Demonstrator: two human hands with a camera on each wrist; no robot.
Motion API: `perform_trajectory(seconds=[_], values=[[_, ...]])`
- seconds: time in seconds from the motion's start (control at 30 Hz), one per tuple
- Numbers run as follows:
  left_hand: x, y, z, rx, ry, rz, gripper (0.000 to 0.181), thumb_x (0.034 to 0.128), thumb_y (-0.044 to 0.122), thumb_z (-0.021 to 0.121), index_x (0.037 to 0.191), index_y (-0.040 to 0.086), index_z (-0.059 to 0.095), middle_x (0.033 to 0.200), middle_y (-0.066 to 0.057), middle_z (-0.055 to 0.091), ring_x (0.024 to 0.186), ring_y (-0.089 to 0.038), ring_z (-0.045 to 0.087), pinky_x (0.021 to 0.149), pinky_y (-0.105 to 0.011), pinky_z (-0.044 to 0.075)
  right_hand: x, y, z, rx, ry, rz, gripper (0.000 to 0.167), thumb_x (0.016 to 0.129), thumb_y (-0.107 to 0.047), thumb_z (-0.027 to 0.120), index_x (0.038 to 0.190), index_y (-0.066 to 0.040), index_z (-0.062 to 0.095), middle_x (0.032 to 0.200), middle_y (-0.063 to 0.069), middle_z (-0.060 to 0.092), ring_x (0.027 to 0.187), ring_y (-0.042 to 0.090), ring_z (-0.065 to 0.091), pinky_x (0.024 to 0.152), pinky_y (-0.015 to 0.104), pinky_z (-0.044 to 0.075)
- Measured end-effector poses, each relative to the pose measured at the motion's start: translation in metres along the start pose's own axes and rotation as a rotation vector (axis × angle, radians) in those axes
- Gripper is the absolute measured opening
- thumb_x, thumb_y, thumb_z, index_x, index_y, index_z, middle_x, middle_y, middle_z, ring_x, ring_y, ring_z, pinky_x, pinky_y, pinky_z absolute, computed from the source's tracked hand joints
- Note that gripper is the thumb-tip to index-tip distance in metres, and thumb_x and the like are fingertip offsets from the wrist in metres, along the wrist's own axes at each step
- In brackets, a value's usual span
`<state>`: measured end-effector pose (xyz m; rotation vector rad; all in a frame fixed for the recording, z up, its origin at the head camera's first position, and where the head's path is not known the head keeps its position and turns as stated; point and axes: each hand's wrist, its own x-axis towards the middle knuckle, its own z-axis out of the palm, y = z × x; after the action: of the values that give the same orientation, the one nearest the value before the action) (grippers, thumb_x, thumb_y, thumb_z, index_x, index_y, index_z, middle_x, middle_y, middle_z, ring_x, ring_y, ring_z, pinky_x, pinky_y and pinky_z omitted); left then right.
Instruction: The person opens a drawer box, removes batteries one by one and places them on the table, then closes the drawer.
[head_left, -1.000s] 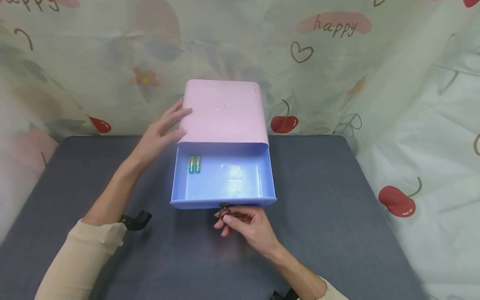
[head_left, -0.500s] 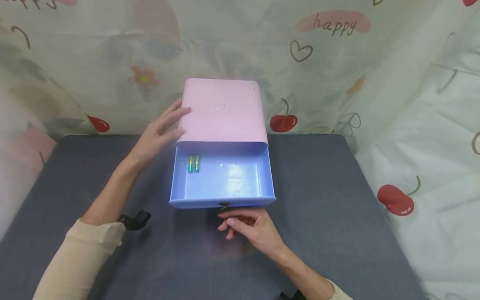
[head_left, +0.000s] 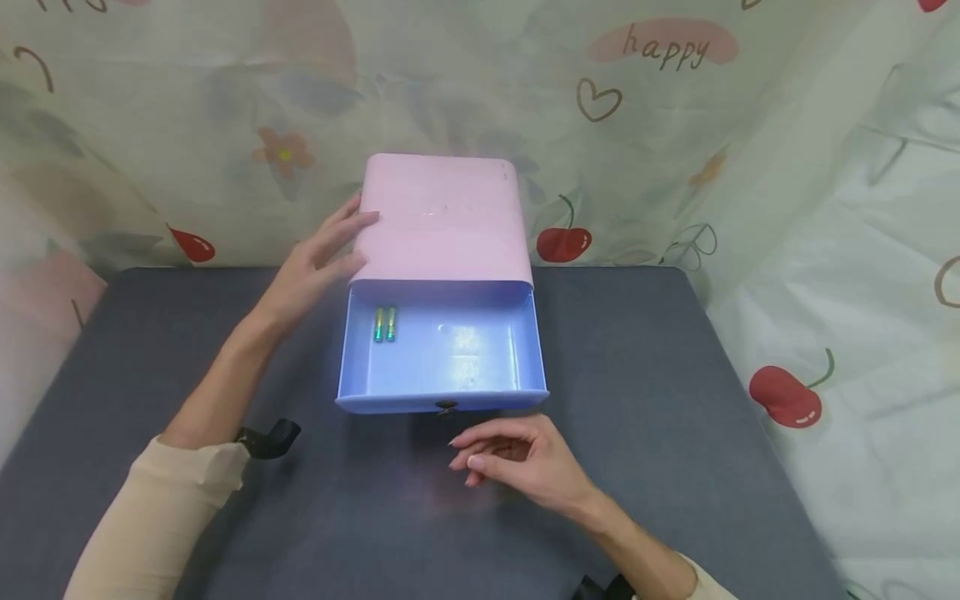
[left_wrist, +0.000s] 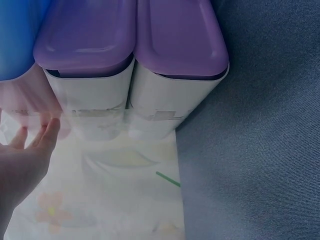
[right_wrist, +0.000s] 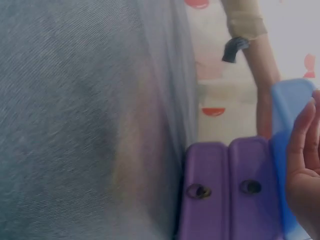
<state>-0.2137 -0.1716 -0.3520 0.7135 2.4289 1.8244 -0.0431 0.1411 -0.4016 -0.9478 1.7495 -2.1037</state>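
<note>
- Pink casing [head_left: 446, 218], one; one blue drawer [head_left: 420, 371], out toward six o'clock;
- two batteries [head_left: 391, 323] inside, toward nine o'clock;
- one left hand [head_left: 311, 267], fingers extended, touching casing at nine;
- one right hand [head_left: 532, 462], empty, loosely curled, off the drawer at five.

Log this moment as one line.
left grip: touching pink casing; right grip: empty, apart from drawer pull; blue drawer: open; two batteries: inside, side by side
</note>
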Motion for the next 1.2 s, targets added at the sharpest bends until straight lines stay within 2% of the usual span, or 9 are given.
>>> perform_trajectory(seconds=[0.1,0.27,0.6,0.87,1.2], values=[[0.0,-0.001,-0.001,-0.013,-0.006,0.006,0.053,0.0999,0.02,0.058,0.151,0.021,0.045,0.164,0.013,0.018,0.15,-0.011,0.012,0.118,-0.06,0.011,0.003,-0.008,-0.001,-0.033,-0.031,-0.098,0.02,0.089,0.018,0.058,0.108,0.017,0.064,0.089,0.029,0.07,0.07,0.024,0.071,0.061,0.041,0.06],[0.0,-0.001,-0.001,-0.01,-0.006,0.009,0.052,0.1002,0.021,0.057,0.151,0.021,0.045,0.164,0.013,0.018,0.15,-0.01,0.012,0.118,-0.06,0.011,0.01,-0.021,-0.002,-0.103,-0.068,-0.224,0.026,0.085,0.02,0.061,0.108,0.011,0.067,0.088,0.024,0.072,0.068,0.022,0.072,0.056,0.037,0.059],[0.0,0.0,0.0,-0.001,0.001,-0.002,0.052,0.1001,0.021,0.058,0.151,0.021,0.045,0.163,0.013,0.019,0.15,-0.009,0.013,0.118,-0.058,0.014,0.026,-0.047,0.002,-0.167,-0.14,-0.349,0.027,0.08,0.022,0.065,0.104,0.01,0.068,0.087,0.023,0.071,0.069,0.022,0.071,0.058,0.032,0.059],[0.001,0.0,0.0,0.002,0.007,-0.005,0.053,0.0999,0.022,0.058,0.151,0.021,0.045,0.163,0.014,0.019,0.15,-0.009,0.014,0.118,-0.057,0.014,0.046,-0.07,0.001,-0.286,-0.157,-0.387,0.026,0.08,0.019,0.068,0.102,0.005,0.07,0.088,0.018,0.072,0.074,0.019,0.072,0.063,0.03,0.059],[0.0,-0.001,0.001,0.028,0.013,-0.002,0.052,0.0998,0.024,0.058,0.15,0.023,0.046,0.163,0.014,0.019,0.15,-0.007,0.013,0.119,-0.057,0.013,0.063,-0.082,-0.003,-0.367,-0.156,-0.314,0.022,0.084,0.012,0.07,0.103,0.001,0.072,0.091,0.01,0.074,0.079,0.017,0.072,0.067,0.031,0.059]])
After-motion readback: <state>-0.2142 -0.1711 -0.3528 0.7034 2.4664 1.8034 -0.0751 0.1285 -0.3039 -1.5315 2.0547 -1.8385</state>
